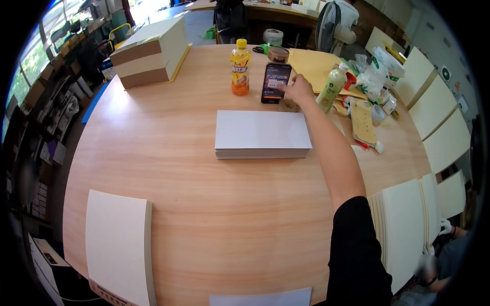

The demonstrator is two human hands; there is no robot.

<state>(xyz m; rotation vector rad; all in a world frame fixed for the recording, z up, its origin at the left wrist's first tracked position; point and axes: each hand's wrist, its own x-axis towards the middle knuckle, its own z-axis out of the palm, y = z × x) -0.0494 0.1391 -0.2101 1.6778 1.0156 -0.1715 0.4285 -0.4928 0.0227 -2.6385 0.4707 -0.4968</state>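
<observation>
My right hand (299,91) reaches far across the table, a finger stretched out to the lit screen of a black smartphone (270,91). Nothing is held in it; its other fingers are partly hidden. The phone stands upright, leaning by a brown tape roll (278,54), with another roll of tape (289,105) low beside it. Nearer me lies a neat stack of white sheets (263,130). A yellow-capped bottle of orange drink (240,69) stands left of the phone, and a pale green bottle (333,87) right of my hand. My left hand is out of view.
A large wrapped paper block (153,51) sits at the far left, a thick white stack (117,245) at the near left. White boards (403,224) are piled at the right, near a co-worker's gloved hand (445,226). Plastic bags (375,76) and a fan (329,28) are farther back.
</observation>
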